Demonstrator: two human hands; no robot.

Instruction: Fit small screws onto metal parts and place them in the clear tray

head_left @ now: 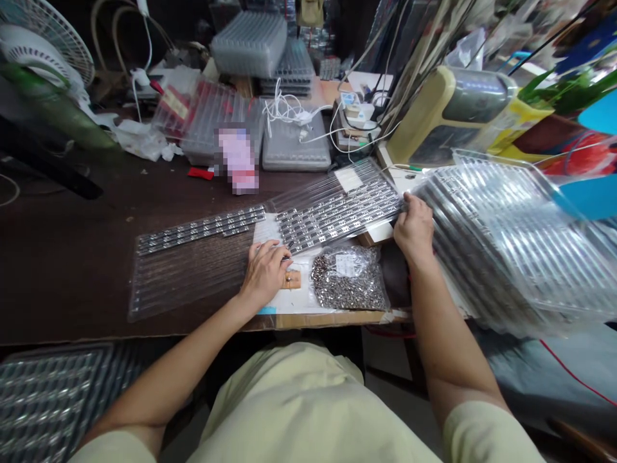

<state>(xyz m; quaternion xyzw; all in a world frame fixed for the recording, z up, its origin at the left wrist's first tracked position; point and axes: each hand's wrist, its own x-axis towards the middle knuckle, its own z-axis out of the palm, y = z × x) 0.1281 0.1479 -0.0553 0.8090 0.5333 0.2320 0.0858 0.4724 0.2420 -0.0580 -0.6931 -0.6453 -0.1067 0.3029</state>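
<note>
A clear ribbed plastic tray [337, 217] lies tilted across the middle of the bench, its rows filled with small shiny metal parts. My right hand [415, 225] is closed on the tray's right end. At its lower left corner, my left hand [265, 273] has curled fingers closed against the edge; the fingertips are partly hidden. To the left lies a second clear tray [193, 276], with rows of metal parts along its far side only. A clear bag [349, 280] of small metal pieces sits between my hands, beside a small orange-brown block [292, 280].
Stacked clear trays [525, 244] fill the right side, and more filled trays [53, 399] are low at the left. Behind are a lidded grey box [296, 145], white cables [284, 109], a beige machine [448, 116] and a fan [48, 45].
</note>
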